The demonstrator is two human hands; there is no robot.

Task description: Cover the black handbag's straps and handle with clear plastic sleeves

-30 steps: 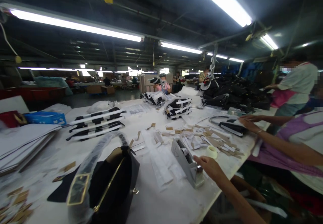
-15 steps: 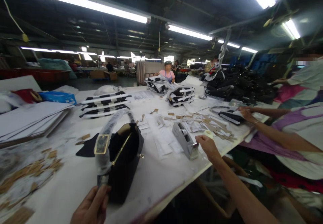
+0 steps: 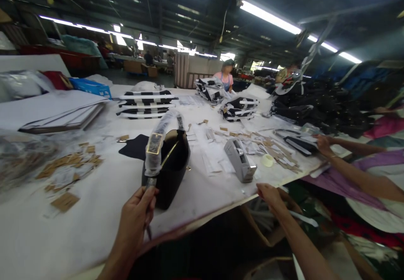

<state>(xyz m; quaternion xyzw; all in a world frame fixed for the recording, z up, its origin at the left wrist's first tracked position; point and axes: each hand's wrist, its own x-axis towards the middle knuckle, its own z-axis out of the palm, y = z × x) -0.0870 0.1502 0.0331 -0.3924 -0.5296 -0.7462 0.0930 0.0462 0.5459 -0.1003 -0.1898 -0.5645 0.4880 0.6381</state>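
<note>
The right hand (image 3: 270,196), lower right, has left the tape holder (image 3: 241,162), fingers bunched, maybe on tape. Lower left, the left hand's (image 3: 139,206) grip pinches the bag strap (image 3: 154,151).

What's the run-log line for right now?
Left hand: gripping strap | Right hand: near tape dispenser, grip unclear | Black bag: open-topped, on table

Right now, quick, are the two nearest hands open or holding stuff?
Left hand: closed, holding the strap of the black bag.
Right hand: looks closed, near the tape holder; can't tell if it holds anything.
</note>
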